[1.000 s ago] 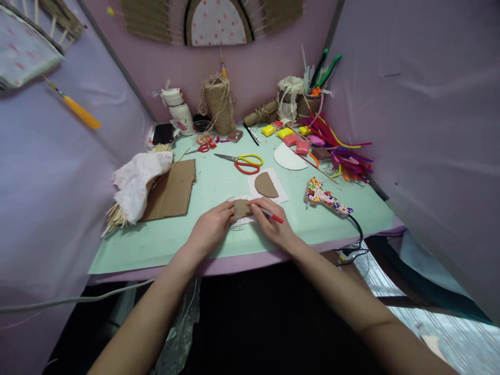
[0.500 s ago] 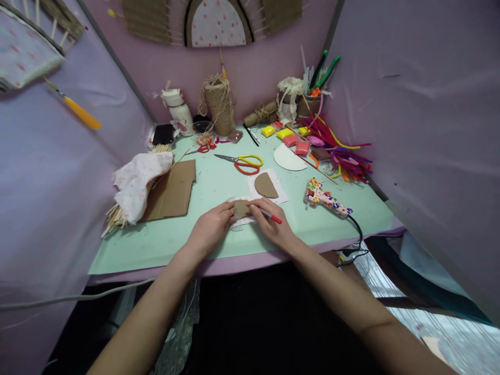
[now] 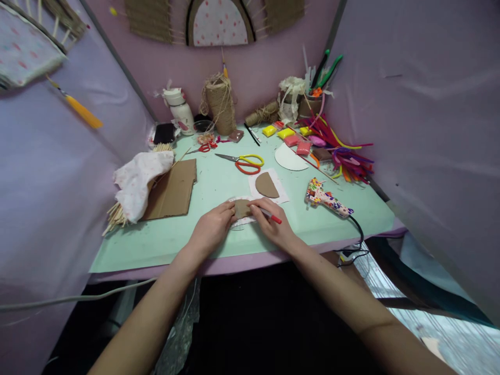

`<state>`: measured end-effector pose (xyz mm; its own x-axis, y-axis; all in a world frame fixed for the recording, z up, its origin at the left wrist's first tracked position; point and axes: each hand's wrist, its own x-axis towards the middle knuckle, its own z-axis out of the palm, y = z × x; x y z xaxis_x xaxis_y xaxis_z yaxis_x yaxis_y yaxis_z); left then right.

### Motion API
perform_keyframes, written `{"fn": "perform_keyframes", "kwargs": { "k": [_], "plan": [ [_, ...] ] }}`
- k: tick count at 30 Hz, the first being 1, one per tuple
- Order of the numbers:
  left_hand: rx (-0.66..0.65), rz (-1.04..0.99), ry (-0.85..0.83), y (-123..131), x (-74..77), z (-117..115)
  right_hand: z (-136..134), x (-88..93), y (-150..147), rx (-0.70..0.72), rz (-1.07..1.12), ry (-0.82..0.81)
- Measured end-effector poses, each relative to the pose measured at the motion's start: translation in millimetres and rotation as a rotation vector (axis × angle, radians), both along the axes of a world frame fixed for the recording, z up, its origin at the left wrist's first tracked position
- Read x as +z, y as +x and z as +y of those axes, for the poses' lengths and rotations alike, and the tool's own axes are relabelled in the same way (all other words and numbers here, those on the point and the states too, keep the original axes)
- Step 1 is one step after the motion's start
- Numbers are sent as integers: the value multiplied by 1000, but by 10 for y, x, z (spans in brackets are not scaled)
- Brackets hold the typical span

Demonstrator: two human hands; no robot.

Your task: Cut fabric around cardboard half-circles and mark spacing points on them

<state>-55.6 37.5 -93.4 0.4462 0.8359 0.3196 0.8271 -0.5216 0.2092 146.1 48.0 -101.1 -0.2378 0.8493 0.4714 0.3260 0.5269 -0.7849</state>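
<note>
Marking looks under way: the right hand point(image 3: 273, 224) closes its grip on a red pen point(image 3: 275, 218), tip by the near card point(image 3: 242, 209). The left hand point(image 3: 211, 225) presses that card's other end; whether its grip pinches, I cannot tell. The card lies between both hands on a spotted sheet point(image 3: 247, 221) at the bench's point(image 3: 156, 254) front; any drawn line is too small to see. Beyond, a matte brown half-round card point(image 3: 267, 185) rests on a pale square point(image 3: 281, 195), untrimmed around it. Scissors point(image 3: 250, 158) lie spread, unused.
</note>
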Motion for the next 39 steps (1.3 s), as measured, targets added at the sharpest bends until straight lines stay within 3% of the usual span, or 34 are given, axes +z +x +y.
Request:
{"fn": "perform_keyframes", "kwargs": {
  "k": [6, 13, 27, 39],
  "plan": [
    [2, -10, 18, -6, -21, -5, 2, -8, 8, 5, -30, -5],
    [5, 106, -31, 49, 78, -4, -1, -14, 5, 6, -64, 2],
    [-5, -2, -59, 45, 1, 3, -2, 7, -2, 7, -111, 13],
    [10, -12, -117, 54, 41, -8, -5, -5, 6, 10, -126, 11]
  ]
}}
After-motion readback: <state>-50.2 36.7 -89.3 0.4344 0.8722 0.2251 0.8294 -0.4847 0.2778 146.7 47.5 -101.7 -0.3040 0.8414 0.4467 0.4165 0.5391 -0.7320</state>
